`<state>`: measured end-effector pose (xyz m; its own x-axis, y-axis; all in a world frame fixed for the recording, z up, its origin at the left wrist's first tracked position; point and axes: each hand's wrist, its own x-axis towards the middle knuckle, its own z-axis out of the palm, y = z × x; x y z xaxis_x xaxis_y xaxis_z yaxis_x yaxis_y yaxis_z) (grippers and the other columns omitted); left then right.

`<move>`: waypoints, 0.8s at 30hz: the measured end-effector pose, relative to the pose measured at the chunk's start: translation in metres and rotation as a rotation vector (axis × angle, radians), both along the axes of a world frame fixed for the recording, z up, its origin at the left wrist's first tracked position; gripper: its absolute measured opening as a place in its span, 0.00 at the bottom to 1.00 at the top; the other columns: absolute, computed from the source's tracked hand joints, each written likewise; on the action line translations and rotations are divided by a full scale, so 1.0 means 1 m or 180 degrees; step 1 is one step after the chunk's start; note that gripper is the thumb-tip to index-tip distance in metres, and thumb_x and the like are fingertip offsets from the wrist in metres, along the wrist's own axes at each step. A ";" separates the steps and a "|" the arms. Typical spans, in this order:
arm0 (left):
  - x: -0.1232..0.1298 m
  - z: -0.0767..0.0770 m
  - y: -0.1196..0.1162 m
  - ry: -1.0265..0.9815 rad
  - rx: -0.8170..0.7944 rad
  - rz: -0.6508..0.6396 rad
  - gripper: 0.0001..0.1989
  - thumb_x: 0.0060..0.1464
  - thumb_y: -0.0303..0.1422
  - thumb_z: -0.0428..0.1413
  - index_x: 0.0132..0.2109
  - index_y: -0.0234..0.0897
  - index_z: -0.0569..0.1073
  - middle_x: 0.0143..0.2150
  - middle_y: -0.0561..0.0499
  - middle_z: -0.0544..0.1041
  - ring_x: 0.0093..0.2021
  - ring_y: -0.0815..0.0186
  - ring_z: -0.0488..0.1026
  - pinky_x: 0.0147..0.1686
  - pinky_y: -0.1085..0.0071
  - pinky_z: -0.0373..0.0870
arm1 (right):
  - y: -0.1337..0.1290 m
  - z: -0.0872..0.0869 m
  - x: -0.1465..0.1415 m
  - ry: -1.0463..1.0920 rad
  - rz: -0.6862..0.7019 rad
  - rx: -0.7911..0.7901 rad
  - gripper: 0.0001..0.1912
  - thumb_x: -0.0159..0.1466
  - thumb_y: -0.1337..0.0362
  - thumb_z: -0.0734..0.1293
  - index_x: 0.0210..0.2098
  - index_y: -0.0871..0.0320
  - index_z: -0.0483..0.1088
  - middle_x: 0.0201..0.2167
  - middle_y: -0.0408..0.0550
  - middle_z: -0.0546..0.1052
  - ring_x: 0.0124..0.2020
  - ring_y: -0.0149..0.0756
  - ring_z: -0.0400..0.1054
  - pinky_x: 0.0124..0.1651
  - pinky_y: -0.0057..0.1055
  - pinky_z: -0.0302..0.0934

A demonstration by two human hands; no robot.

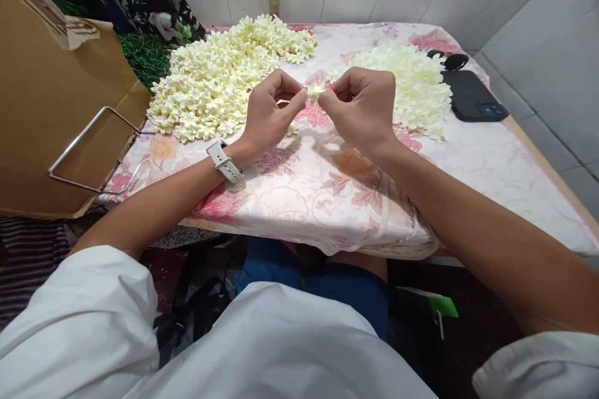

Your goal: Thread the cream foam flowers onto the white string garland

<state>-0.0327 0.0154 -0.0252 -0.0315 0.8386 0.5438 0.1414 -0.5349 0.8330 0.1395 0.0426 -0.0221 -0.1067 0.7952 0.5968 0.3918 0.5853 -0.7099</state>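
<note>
I have both hands raised over the near-middle of the flower-patterned desk (468,181), well within my view. Between them sits one small pale-yellow artificial flower (316,92), directly at the fingertips. On its left side, the thumb and index of the left hand (269,111) are closed in a pinch on it; on its right side, the fingers of the right hand (367,103) are pinched on it too, partly hiding it from me. To the far left, beyond the left hand, I see a wide heap of yellowish flowers (210,75); behind and to the right of the right hand spreads a whiter heap of flowers (416,90). A black phone (477,96) lies just beside that heap, farther right.
</note>
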 end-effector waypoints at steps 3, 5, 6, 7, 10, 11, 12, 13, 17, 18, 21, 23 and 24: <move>0.002 0.004 -0.001 -0.0367 -0.0434 -0.0026 0.14 0.64 0.18 0.61 0.33 0.38 0.70 0.30 0.58 0.76 0.31 0.75 0.78 0.38 0.76 0.79 | 0.002 0.001 -0.001 0.0120 -0.0072 -0.0149 0.18 0.60 0.73 0.73 0.21 0.55 0.64 0.20 0.38 0.66 0.24 0.27 0.56 0.29 0.33 0.54; 0.003 0.007 -0.002 -0.0574 -0.0768 -0.0006 0.14 0.65 0.19 0.59 0.34 0.38 0.68 0.29 0.59 0.76 0.31 0.76 0.78 0.38 0.76 0.80 | 0.004 0.002 0.001 0.0225 -0.0097 -0.0213 0.17 0.58 0.74 0.73 0.20 0.55 0.64 0.19 0.38 0.65 0.23 0.27 0.54 0.29 0.34 0.52; 0.002 0.008 -0.001 -0.0648 -0.0898 0.0021 0.13 0.66 0.19 0.58 0.35 0.39 0.68 0.29 0.59 0.76 0.31 0.76 0.78 0.38 0.77 0.80 | 0.005 0.003 0.003 0.0257 -0.0104 -0.0246 0.17 0.57 0.74 0.73 0.19 0.55 0.64 0.19 0.39 0.65 0.23 0.27 0.53 0.28 0.34 0.52; 0.001 0.009 -0.001 -0.0702 -0.0987 0.0058 0.13 0.66 0.19 0.58 0.35 0.39 0.67 0.29 0.59 0.77 0.31 0.76 0.79 0.38 0.77 0.79 | 0.007 0.003 0.006 0.0248 -0.0091 -0.0287 0.17 0.56 0.74 0.72 0.19 0.54 0.64 0.18 0.39 0.64 0.23 0.27 0.52 0.28 0.34 0.51; -0.003 0.012 0.001 -0.0782 -0.1135 0.0111 0.12 0.65 0.20 0.57 0.35 0.39 0.67 0.28 0.59 0.76 0.31 0.76 0.79 0.38 0.76 0.79 | 0.009 0.005 0.015 -0.0102 0.0132 -0.0404 0.17 0.53 0.74 0.71 0.16 0.54 0.62 0.16 0.38 0.59 0.22 0.27 0.49 0.26 0.35 0.47; -0.004 0.013 0.001 -0.0792 -0.1186 0.0094 0.12 0.65 0.20 0.56 0.34 0.39 0.67 0.28 0.59 0.76 0.31 0.76 0.79 0.39 0.76 0.79 | 0.010 0.005 0.017 -0.0310 0.0251 -0.0407 0.18 0.52 0.74 0.71 0.15 0.54 0.61 0.15 0.38 0.58 0.21 0.28 0.49 0.26 0.35 0.46; -0.005 0.014 0.001 -0.0790 -0.1237 0.0056 0.12 0.64 0.20 0.57 0.34 0.39 0.67 0.28 0.58 0.76 0.31 0.76 0.79 0.39 0.75 0.80 | 0.010 0.005 0.019 -0.0517 0.0364 -0.0392 0.19 0.52 0.74 0.71 0.15 0.54 0.59 0.14 0.38 0.57 0.21 0.28 0.49 0.27 0.36 0.45; -0.006 0.015 0.001 -0.0785 -0.1286 0.0007 0.12 0.64 0.21 0.57 0.34 0.39 0.67 0.29 0.58 0.76 0.31 0.75 0.79 0.39 0.75 0.80 | 0.010 0.005 0.021 -0.0682 0.0443 -0.0361 0.21 0.54 0.73 0.71 0.15 0.53 0.57 0.13 0.38 0.56 0.21 0.28 0.49 0.27 0.36 0.45; -0.003 0.019 -0.003 -0.0755 -0.1375 -0.0226 0.11 0.64 0.21 0.58 0.35 0.39 0.67 0.29 0.58 0.78 0.30 0.75 0.80 0.37 0.76 0.80 | 0.012 0.008 0.022 -0.0487 0.0616 -0.0311 0.27 0.68 0.59 0.71 0.18 0.53 0.56 0.16 0.39 0.57 0.23 0.30 0.51 0.30 0.36 0.49; -0.002 0.020 -0.005 -0.0739 -0.1371 -0.0292 0.11 0.64 0.22 0.59 0.35 0.39 0.67 0.28 0.58 0.78 0.30 0.75 0.80 0.37 0.76 0.80 | 0.012 0.008 0.021 -0.0314 0.0775 -0.0375 0.27 0.70 0.53 0.70 0.19 0.53 0.60 0.18 0.40 0.61 0.24 0.30 0.54 0.30 0.36 0.51; 0.000 0.020 -0.009 -0.0684 -0.1329 -0.0490 0.10 0.63 0.25 0.65 0.35 0.37 0.72 0.29 0.57 0.79 0.30 0.74 0.80 0.38 0.75 0.80 | 0.011 0.011 0.018 -0.0014 0.1473 -0.0687 0.30 0.67 0.36 0.72 0.25 0.55 0.74 0.23 0.43 0.70 0.26 0.32 0.62 0.30 0.34 0.57; -0.001 0.020 -0.011 -0.0683 -0.1291 -0.0571 0.09 0.62 0.28 0.69 0.37 0.36 0.75 0.30 0.55 0.80 0.31 0.74 0.81 0.40 0.75 0.81 | 0.009 0.012 0.017 0.0051 0.1705 -0.0785 0.31 0.63 0.32 0.75 0.28 0.55 0.78 0.23 0.43 0.71 0.27 0.33 0.63 0.30 0.35 0.58; -0.002 0.019 -0.011 -0.0694 -0.1276 -0.0594 0.09 0.60 0.29 0.70 0.37 0.35 0.77 0.31 0.54 0.81 0.31 0.74 0.81 0.40 0.75 0.81 | 0.008 0.013 0.016 0.0096 0.1702 -0.0771 0.31 0.61 0.32 0.77 0.29 0.56 0.78 0.23 0.43 0.72 0.27 0.33 0.63 0.30 0.35 0.58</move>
<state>-0.0343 0.0047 -0.0059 0.0619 0.9827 0.1745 -0.1268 -0.1657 0.9780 0.1553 0.0507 -0.0095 -0.5163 0.7498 0.4138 0.0644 0.5158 -0.8543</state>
